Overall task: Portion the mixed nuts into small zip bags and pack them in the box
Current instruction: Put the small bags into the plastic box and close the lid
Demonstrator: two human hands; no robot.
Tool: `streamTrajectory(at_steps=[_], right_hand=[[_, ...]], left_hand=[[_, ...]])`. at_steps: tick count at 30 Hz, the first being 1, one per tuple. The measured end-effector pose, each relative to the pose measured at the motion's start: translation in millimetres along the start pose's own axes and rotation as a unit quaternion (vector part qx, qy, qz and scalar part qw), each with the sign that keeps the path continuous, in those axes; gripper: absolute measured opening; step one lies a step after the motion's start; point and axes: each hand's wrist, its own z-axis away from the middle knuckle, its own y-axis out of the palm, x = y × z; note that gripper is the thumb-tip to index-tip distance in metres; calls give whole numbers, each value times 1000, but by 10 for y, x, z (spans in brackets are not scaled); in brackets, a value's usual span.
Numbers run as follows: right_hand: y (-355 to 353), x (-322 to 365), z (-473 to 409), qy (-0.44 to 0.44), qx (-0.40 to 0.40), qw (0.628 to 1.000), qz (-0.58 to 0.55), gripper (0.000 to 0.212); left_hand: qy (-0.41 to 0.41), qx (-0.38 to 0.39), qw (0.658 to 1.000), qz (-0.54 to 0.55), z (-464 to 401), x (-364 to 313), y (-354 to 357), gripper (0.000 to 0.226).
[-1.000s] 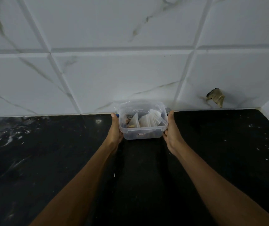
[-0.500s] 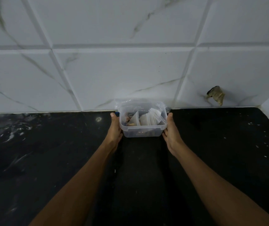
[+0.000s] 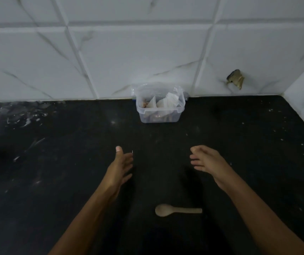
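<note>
On black speckled counter, clear rectangular box

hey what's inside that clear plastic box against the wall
The clear box holds small zip bags standing upright, some showing brownish nuts. How many bags, and what lies beneath them, cannot be told.

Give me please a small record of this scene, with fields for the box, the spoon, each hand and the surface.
box: clear plastic box at the back of the counter by the tiled wall, no lid on, small zip bags standing inside
spoon: wooden spoon lying flat on the counter near the person, bowl toward the left
left hand: left hand open, holds nothing, apart from the box
right hand: right hand open, fingers relaxed, holds nothing
surface: black counter with pale specks and smears
</note>
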Motion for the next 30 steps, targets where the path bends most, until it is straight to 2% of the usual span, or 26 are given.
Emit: streamTrajectory(at_steps=[3,5,8,10,15,20,23,28,30], right_hand=[[35,-250,341,7,41,994,105,12],[71,-448,516,5,66,975,210,15],[122,-753,652,-13,23,934,356,17],[160,-885,717,-24,-8,919,394,23],[296,-1067,759,-63,-32,910,408,33],[344,-1123,724,-116,-49,898,420,11],[322,-1097,672,-143,-42,896,419,9],[236,-770,433,-205,-46,889,407,11],[203,-575,259,-230,-55,888,394,13]], left_hand=[[-54,0,998,-44,320,251,-4,76],[-87,16,995,-52,490,398,25,77],[-127,38,990,-39,652,562,134,77],[-136,45,989,-25,720,615,238,75],[-136,57,989,-15,825,704,448,75],[-119,69,990,-12,853,766,534,74],[-106,64,992,-3,819,756,527,73],[-50,48,998,-10,660,508,482,73],[-9,43,999,-15,540,311,483,58]])
